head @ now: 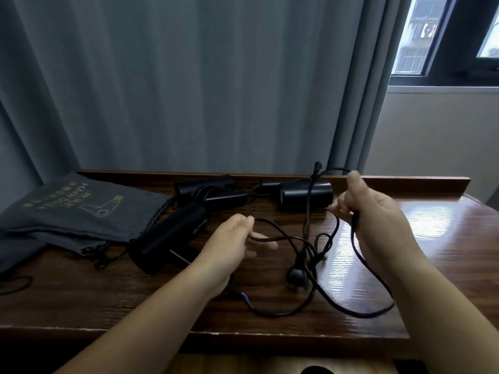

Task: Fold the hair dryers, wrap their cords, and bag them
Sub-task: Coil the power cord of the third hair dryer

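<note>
Currently: right hand [378,211], grip pinched on black cord [361,255], near bench [432,238] back edge beside hair dryer [306,195]. Left hand [232,238], fingers loosely curled around a cord loop. Slack trails toward front edge.

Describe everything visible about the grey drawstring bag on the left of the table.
The grey drawstring bag lies flat and limp at the left end of the wooden table, its left part hanging past the edge. It looks like soft cloth, printed in gold with a hair dryer outline, "HAIR DRYER" and other characters. Dark drawstrings trail from its near edge. A black hair dryer lies against its right side. Neither hand touches it.
</note>
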`<state>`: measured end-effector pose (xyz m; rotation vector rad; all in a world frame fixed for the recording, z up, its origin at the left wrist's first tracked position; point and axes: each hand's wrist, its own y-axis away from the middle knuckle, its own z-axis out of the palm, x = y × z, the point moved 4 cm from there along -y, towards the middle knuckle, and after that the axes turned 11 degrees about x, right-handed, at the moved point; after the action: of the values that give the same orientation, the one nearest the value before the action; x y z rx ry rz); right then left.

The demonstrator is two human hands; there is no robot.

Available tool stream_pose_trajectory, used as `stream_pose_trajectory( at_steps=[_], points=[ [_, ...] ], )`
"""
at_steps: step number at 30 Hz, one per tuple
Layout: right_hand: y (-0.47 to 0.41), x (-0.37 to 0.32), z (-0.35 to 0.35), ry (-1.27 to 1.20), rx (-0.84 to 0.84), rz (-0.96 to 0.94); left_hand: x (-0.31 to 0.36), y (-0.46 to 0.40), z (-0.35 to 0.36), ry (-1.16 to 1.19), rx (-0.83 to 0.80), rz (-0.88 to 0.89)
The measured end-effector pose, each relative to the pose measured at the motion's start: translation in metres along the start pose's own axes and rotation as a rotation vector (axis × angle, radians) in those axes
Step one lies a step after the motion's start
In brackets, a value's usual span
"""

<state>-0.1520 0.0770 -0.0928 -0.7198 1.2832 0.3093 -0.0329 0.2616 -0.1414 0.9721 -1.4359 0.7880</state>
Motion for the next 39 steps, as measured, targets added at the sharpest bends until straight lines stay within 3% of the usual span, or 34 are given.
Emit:
stream_pose_trajectory(
  at_steps=[3,6,8,10,11,12,14,16,21,23,26,29,34,39],
  points=[
    [-0.011,0.021,-0.016,0.554,0.116,-0.005,0.003,0.005,0.003,-0.367,-0.021,0.190],
    [-0.016,0.038,-0.026,1.152,0.120,-0.114,0.005,0.009,0.003,-0.654,0.046,0.365],
    [-0.010,0.033,-0.018,1.240,0.089,-0.449,0.005,0.011,0.005,-0.718,0.042,0.399],
    [-0.002,0.028,-0.002,1.176,-0.119,-0.851,0.006,0.011,0.008,-0.760,0.034,0.413],
    [0.001,0.030,0.003,1.159,-0.263,-0.944,0.007,0.011,0.009,-0.773,0.038,0.422],
    [0.003,0.033,0.008,1.172,-0.406,-0.946,0.007,0.011,0.009,-0.779,0.049,0.430],
    [0.003,0.048,0.011,1.285,-0.642,-0.717,0.007,0.009,0.006,-0.770,0.080,0.436],
    [0.002,0.061,0.008,1.377,-0.683,-0.648,0.006,0.007,0.001,-0.744,0.106,0.419],
    [-0.006,0.059,-0.001,1.045,-0.461,-0.708,0.007,0.001,-0.007,-0.616,0.145,0.353],
    [-0.013,0.049,-0.005,0.895,-0.251,-0.623,0.006,-0.004,-0.011,-0.474,0.156,0.271],
    [-0.024,0.037,-0.023,0.729,0.136,-0.468,0.003,-0.011,-0.018,0.003,0.154,0.040],
    [-0.031,0.032,-0.041,0.586,0.325,-0.318,0.005,-0.019,-0.029,0.417,0.182,-0.118],
    [-0.044,0.048,-0.057,0.683,0.320,-0.145,0.013,-0.033,-0.052,0.757,0.275,-0.111],
    [-0.040,0.074,-0.048,1.011,0.154,-0.118,0.010,-0.034,-0.056,0.734,0.257,-0.102]
  ],
)
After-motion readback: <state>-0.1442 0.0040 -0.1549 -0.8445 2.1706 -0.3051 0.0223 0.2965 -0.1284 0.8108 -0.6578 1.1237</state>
